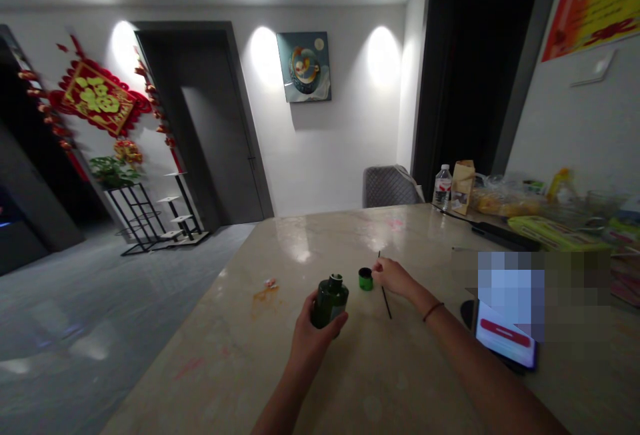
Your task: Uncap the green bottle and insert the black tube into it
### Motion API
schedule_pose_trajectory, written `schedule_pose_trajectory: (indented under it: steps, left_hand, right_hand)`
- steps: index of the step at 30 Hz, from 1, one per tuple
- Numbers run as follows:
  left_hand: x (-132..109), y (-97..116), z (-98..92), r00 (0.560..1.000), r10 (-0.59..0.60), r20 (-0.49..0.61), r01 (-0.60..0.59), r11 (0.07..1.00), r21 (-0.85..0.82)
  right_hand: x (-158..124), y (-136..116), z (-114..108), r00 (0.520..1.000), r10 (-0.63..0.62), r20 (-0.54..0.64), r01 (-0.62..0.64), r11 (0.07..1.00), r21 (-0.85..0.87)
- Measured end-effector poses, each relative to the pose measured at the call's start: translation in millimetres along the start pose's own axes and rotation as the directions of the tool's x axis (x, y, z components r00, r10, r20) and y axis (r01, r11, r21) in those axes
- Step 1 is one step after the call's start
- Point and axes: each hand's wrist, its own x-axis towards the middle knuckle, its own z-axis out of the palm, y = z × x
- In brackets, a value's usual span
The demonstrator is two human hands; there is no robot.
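A dark green glass bottle (325, 307) with an uncapped neck stands tilted slightly in my left hand (313, 328), whose fingers and thumb wrap its sides. A pale label shows on its right side. My right hand (395, 278) is closed in a pinch around a thin black stick (385, 302), which sticks out above and below the fingers. Just left of those fingertips a short green cap (366, 280) sits on the table with its dark hollow facing up. Whether the fingertips touch the cap I cannot tell.
The pale stone table (210, 342) has an orange-brown stain with a small crumpled bit (271, 283) on it. A lit phone (507, 342) leans near my right forearm. A water bottle (443, 188), paper bag (463, 187) and packages line the right side. A grey chair (390, 186) stands beyond.
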Motion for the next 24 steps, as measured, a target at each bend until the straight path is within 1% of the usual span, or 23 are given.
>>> schedule_pose_trajectory:
  steps: [6,10,13,17,19,21,24]
  left_hand:
    - [-1.8,4.7,0.1,1.000,-0.016,-0.006,0.016,1.000,0.010]
    - [-2.1,2.9,2.6,0.999,-0.004,-0.039,0.003,1.000,-0.022]
    - [-2.0,2.7,2.9,0.998,0.001,-0.058,-0.002,1.000,-0.016]
    - [-1.0,1.3,2.2,1.000,0.004,-0.022,-0.004,1.000,-0.005]
    - [0.4,-1.8,2.2,1.000,0.012,-0.027,-0.012,1.000,-0.011]
    - [1.8,-5.4,2.5,0.999,0.013,-0.044,-0.014,1.000,-0.013]
    - [2.8,-8.0,2.6,0.998,0.017,-0.057,-0.017,1.000,0.001]
  right_hand:
    - [-4.1,7.1,9.2,0.992,0.120,0.035,-0.114,0.983,-0.143]
    - [-8.1,5.8,8.2,0.986,0.161,0.041,-0.149,0.968,-0.202]
    - [-9.7,5.6,6.4,0.983,0.178,0.054,-0.162,0.962,-0.219]
    - [-10.5,7.0,7.3,0.980,0.191,0.054,-0.176,0.963,-0.205]
    - [-10.2,8.6,6.0,0.980,0.195,0.040,-0.185,0.967,-0.176]
    - [-8.8,10.7,0.7,0.981,0.195,0.015,-0.191,0.973,-0.130]
    - [-5.5,11.9,-13.9,0.985,0.169,-0.032,-0.170,0.985,-0.024]
